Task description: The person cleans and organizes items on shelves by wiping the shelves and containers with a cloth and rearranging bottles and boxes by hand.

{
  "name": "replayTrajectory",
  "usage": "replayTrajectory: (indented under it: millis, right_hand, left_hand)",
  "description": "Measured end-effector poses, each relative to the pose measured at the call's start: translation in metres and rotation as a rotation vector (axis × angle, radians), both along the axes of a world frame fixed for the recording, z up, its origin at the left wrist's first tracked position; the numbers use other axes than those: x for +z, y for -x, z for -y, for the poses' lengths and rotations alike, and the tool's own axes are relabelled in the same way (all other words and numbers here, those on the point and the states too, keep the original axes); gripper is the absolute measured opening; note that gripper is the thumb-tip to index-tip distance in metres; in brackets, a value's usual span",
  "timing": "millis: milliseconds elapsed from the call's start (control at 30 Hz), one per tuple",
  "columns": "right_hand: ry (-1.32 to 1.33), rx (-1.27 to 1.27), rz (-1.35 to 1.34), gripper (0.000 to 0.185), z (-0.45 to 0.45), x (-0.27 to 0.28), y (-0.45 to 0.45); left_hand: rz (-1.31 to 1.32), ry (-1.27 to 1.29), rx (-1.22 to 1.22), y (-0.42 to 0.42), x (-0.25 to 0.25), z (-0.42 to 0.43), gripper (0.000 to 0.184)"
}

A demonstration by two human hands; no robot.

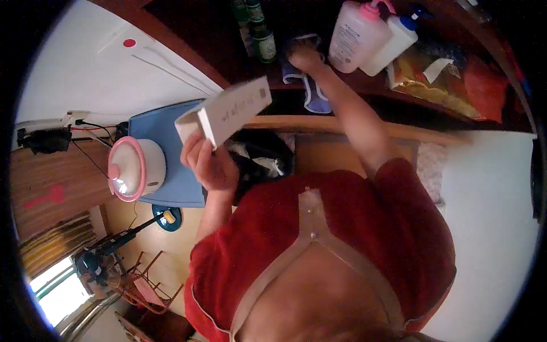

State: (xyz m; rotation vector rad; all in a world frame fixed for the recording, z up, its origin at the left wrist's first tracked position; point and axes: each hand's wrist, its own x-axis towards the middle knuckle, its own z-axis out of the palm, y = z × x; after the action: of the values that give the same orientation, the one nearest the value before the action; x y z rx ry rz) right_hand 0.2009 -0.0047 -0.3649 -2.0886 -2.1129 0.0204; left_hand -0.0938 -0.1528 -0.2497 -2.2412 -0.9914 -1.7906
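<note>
My left hand (212,165) is closed round the lower end of a white printed box (236,111), which is tilted, with its far end pointing up and right. My right arm reaches to a dark red shelf, where my right hand (306,58) has its fingers curled on a purple cloth item (316,96) with pale edging. Part of the cloth hangs over the shelf edge. Just right of that hand are a pink pump bottle (358,37) and a white bottle with a blue pump (393,48). Green bottles (264,45) stand to its left.
Left, a white pot with a pink-rimmed lid (134,168) stands on a blue surface (182,185). A black bag (259,159) lies below the shelf. Gold and red packages (436,82) are at the right. A chair (149,289) and a black stand (134,231) are lower left.
</note>
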Motion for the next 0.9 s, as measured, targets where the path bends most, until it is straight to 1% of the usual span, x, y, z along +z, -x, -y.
replayTrajectory:
  millis: [33,67,100,133,167,233,300,333,400,433,500,533,600,633,700,733,767,800,833,867,900]
  right_hand:
    - [-0.005,0.004,0.001,0.037,-0.014,-0.003,0.002]
    - [-0.143,0.021,-0.042,0.031,-0.026,-0.011,0.006]
    - [-0.279,0.039,-0.085,0.026,-0.038,-0.019,0.007]
    - [-0.28,0.044,-0.086,0.026,-0.054,-0.022,-0.002]
    - [-0.248,0.195,0.096,0.029,-0.069,-0.027,-0.016]
    - [-0.208,0.341,0.274,0.032,-0.08,-0.039,-0.021]
    - [-0.273,0.129,0.008,0.04,-0.077,-0.039,-0.014]
    - [-0.272,0.121,0.009,0.04,-0.071,-0.039,-0.013]
    - [-0.02,-0.106,-0.077,0.048,-0.035,-0.006,0.001]
    - [-0.019,-0.111,-0.071,0.048,-0.02,-0.009,0.003]
    - [-0.2,-0.137,0.057,0.047,0.013,-0.023,0.002]
    - [-0.199,-0.143,0.063,0.047,0.027,-0.024,0.0]
    - [-0.412,0.09,-0.071,0.045,0.063,-0.019,0.002]
    - [-0.413,0.085,-0.066,0.045,0.078,-0.014,0.003]
    - [-0.172,0.031,-0.033,0.043,0.104,-0.003,0.004]
    - [-0.303,0.072,-0.049,0.04,0.112,-0.007,0.001]
    - [-0.303,0.074,-0.047,0.04,0.116,-0.003,0.001]
    - [-0.268,0.053,-0.11,0.04,0.118,0.003,0.004]
    - [-0.237,0.033,-0.172,0.04,0.119,0.008,0.005]
    - [-0.318,0.047,-0.155,0.039,0.119,0.007,0.005]
    - [-0.323,0.05,-0.155,0.039,0.118,0.005,0.004]
  left_hand:
    - [-0.016,0.059,0.027,0.007,-0.001,0.006,0.026]
    - [-0.033,0.119,0.054,0.013,-0.003,0.009,0.027]
    - [-0.033,0.116,0.059,0.016,-0.007,0.009,0.027]
    - [-0.005,0.108,0.041,0.017,-0.013,0.01,0.026]
    - [0.021,0.103,0.022,0.018,-0.015,0.011,0.025]
    - [0.007,0.1,0.006,0.015,-0.015,0.009,0.028]
    - [-0.149,0.104,-0.034,0.013,-0.015,0.003,0.031]
    - [-0.132,0.086,-0.084,0.007,-0.015,-0.001,0.036]
    - [-0.126,0.052,-0.15,-0.007,-0.013,-0.013,0.038]
    - [-0.134,0.044,-0.17,-0.014,-0.01,-0.017,0.038]
    - [-0.13,0.048,-0.221,-0.033,-0.003,-0.028,0.038]
    - [-0.132,0.035,-0.223,-0.046,0.001,-0.035,0.037]
    - [-0.13,0.005,-0.262,-0.078,0.009,-0.052,0.034]
    - [-0.127,-0.015,-0.299,-0.097,0.011,-0.064,0.033]
    - [-0.15,-0.085,-0.316,-0.135,0.0,-0.094,0.035]
    - [-0.181,-0.099,-0.318,-0.154,-0.005,-0.11,0.035]
    - [-0.213,-0.109,-0.32,-0.171,-0.011,-0.126,0.036]
    - [-0.211,-0.109,-0.317,-0.185,-0.02,-0.143,0.036]
    - [-0.29,-0.095,-0.287,-0.198,-0.028,-0.16,0.036]
    - [-0.371,-0.082,-0.258,-0.208,-0.032,-0.172,0.036]
    - [-0.371,-0.087,-0.254,-0.215,-0.031,-0.181,0.036]
